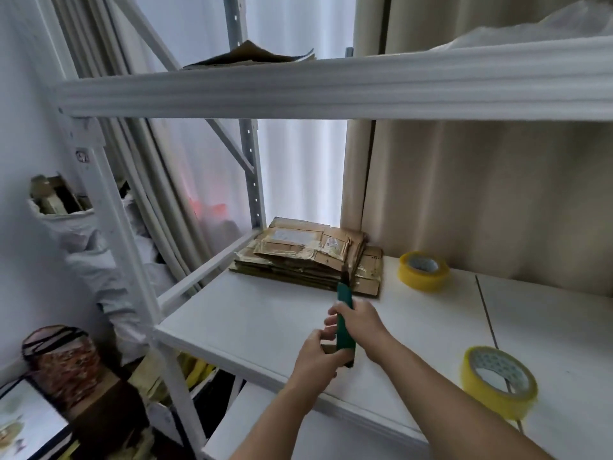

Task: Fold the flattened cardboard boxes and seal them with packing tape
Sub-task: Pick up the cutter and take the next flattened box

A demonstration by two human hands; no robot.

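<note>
A stack of flattened cardboard boxes (308,257) lies at the back left of the white shelf board (252,323). Two yellow tape rolls stand on the board: one (423,270) at the back, one (499,381) near the front right. My right hand (360,322) grips a green utility knife (345,323), its tip pointing toward the stack. My left hand (315,358) holds the knife's lower end with curled fingers, just above the board's front edge.
A white metal rack upright (132,260) stands to the left. The upper shelf beam (331,88) runs overhead, with cardboard (248,56) lying on it. Beige curtains (481,194) hang behind. White bags (86,247) and a wrapped bundle (63,363) sit lower left.
</note>
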